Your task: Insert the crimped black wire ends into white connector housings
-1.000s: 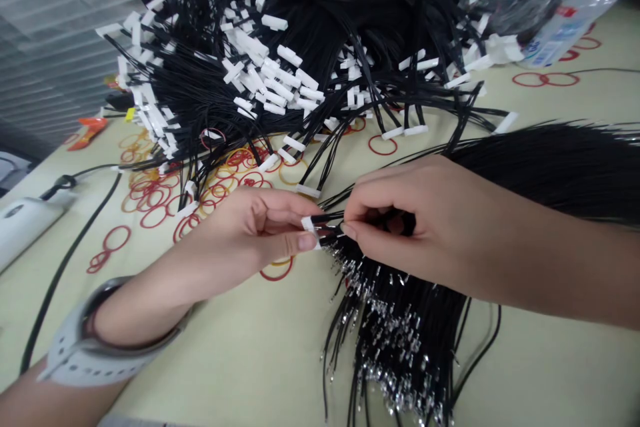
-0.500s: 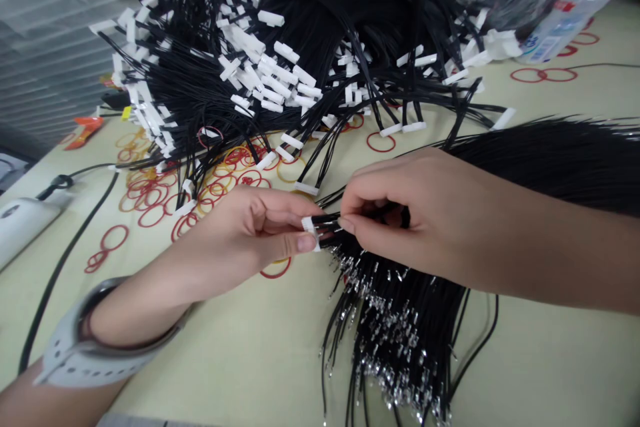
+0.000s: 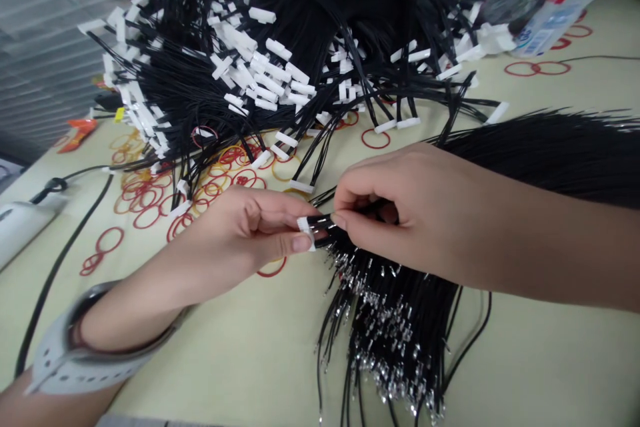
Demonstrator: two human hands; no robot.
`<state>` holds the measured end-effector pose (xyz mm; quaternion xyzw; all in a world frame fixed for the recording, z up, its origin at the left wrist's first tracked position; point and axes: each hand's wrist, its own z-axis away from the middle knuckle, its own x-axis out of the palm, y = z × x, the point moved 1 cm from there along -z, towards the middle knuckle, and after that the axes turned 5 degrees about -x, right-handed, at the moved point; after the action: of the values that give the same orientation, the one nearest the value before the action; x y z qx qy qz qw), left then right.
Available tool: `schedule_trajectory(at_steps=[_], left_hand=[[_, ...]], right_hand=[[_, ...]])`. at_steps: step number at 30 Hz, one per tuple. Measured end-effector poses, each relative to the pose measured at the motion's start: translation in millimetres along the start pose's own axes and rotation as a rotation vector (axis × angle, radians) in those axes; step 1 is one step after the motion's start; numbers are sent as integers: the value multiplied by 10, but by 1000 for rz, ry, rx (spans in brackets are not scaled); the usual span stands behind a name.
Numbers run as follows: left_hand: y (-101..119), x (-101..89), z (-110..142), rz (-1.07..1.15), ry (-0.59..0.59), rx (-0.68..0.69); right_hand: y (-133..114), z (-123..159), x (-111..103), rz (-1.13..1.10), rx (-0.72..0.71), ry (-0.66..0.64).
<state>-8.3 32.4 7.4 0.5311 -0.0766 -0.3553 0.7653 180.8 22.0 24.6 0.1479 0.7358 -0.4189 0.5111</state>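
Between the thumb and fingers of my left hand is a small white connector housing, with black wires running out of its right side. My right hand pinches a black wire just right of the housing; its thumb and index fingertip are pressed together. Whether the wire's tip sits inside the housing I cannot make out. Below my right hand spreads a thick bundle of loose black wires with shiny metal terminals at their ends.
A large heap of black cables with white connectors lies at the back. Red and yellow rubber bands are scattered at left. A plastic bottle stands back right. A white device with a black cord sits at the left edge.
The whole view has shifted slightly, so everything appears a little farther left. Both hands keep the same hold on the connector housing and wire.
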Motion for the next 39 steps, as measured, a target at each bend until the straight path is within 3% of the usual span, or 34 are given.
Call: schedule_trajectory(at_steps=[16,26,33,39], left_hand=[[13,8,-16,182,-17,-9],[-84,10,-21,138,33,-3],[-53,70,41,76,136,-62],[-53,73,48,2,151,-54]], right_hand=[[-27,15,-23,-101,86,-61],[37,22,184,-66,7,155],[24,39,233,-82,-24,184],[8,33,253,-103,9,179]])
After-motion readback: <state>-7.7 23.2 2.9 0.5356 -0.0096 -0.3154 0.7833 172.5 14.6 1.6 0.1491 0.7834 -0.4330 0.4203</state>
